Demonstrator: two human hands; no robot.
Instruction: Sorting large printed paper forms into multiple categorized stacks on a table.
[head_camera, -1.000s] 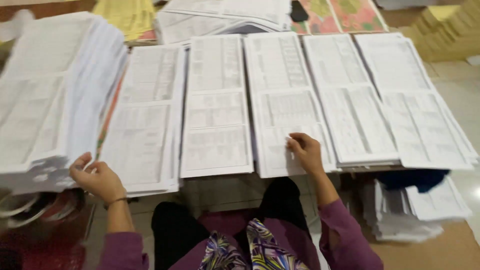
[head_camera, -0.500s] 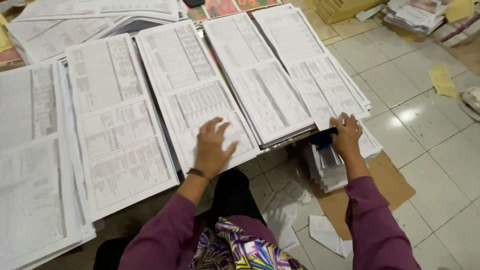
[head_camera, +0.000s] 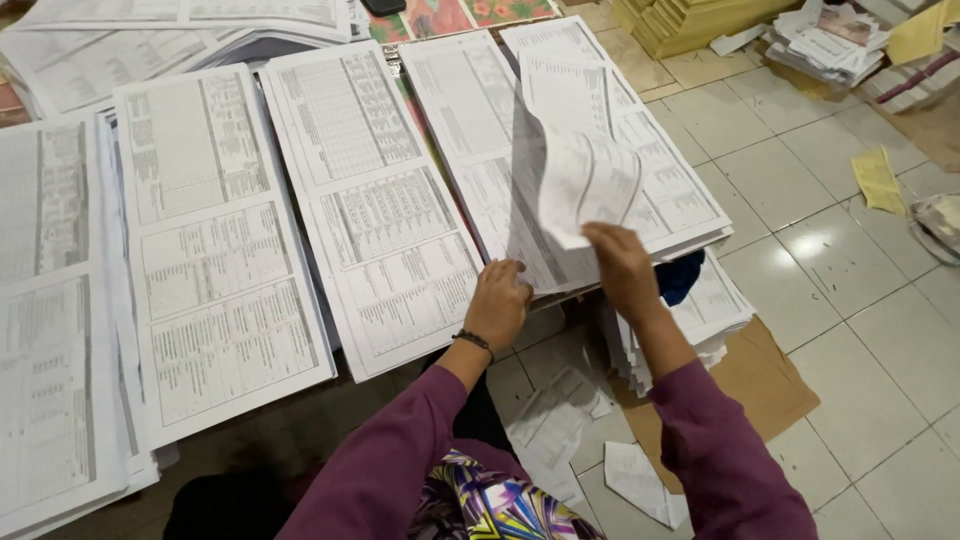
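My right hand has now lifted one big white printed paper sheet up, pinched shut. My left hand, fingers curled, now presses the white paper stack just beside it.

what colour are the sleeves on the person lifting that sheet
Purple, plain; clearest in the head view on the right sleeve behind the right hand lifting the printed sheet.

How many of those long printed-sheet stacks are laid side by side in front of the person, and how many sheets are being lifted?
Long stacks of printed sheets in the row: 5, from the far-left stack to the far-right stack
Lifted sheet, held by the right hand: 1
Total: 6
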